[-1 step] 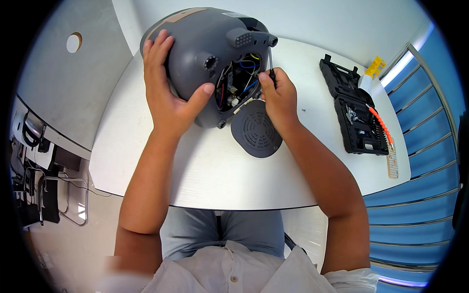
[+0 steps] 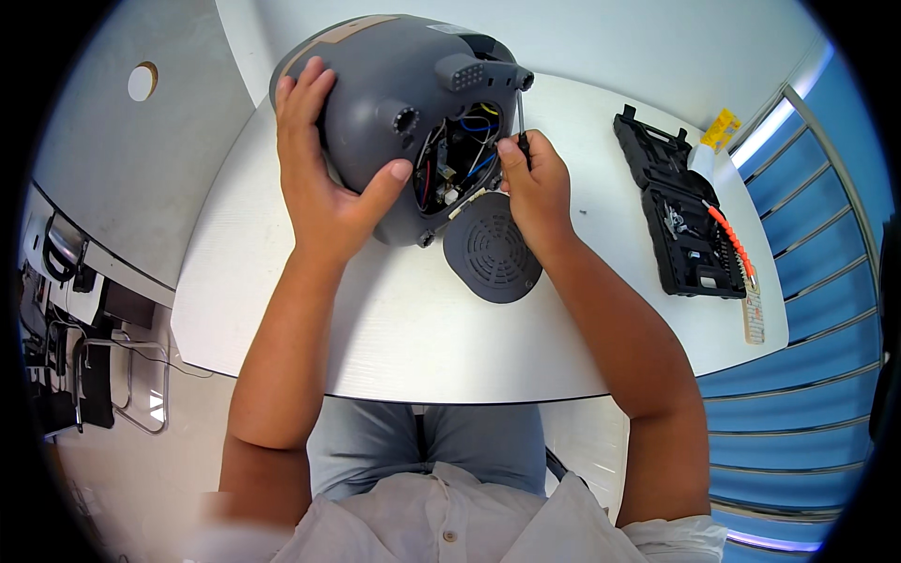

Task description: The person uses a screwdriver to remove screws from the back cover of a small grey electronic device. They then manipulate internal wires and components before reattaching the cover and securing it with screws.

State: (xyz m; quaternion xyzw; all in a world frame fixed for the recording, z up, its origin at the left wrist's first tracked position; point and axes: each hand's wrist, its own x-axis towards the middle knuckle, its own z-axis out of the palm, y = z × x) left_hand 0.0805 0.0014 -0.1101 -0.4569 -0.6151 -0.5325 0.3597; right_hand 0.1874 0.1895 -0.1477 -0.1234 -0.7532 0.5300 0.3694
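A dark grey, rounded electric appliance (image 2: pixel 366 103) lies tipped on the white table, its underside toward me. Coloured wires (image 2: pixel 479 127) show inside the round opening in its base. My left hand (image 2: pixel 324 183) grips the body, fingers spread over the side and thumb beside the opening. In my right hand (image 2: pixel 540 183) is a screwdriver (image 2: pixel 522 117) with a black handle, its metal shaft pointing up toward a foot at the base's far edge; the tip is hard to make out. Below the opening, a slotted grey cover (image 2: pixel 493 249) lies against the base, next to my right wrist.
An open black tool case (image 2: pixel 690 220) with bits and small metal parts sits at the table's right. By it are an orange flexible shaft (image 2: pixel 732 239), a ruler-like strip (image 2: pixel 754 314) and a yellow packet (image 2: pixel 721 129). One small screw-like piece (image 2: pixel 583 212) lies on the white table (image 2: pixel 422 347).
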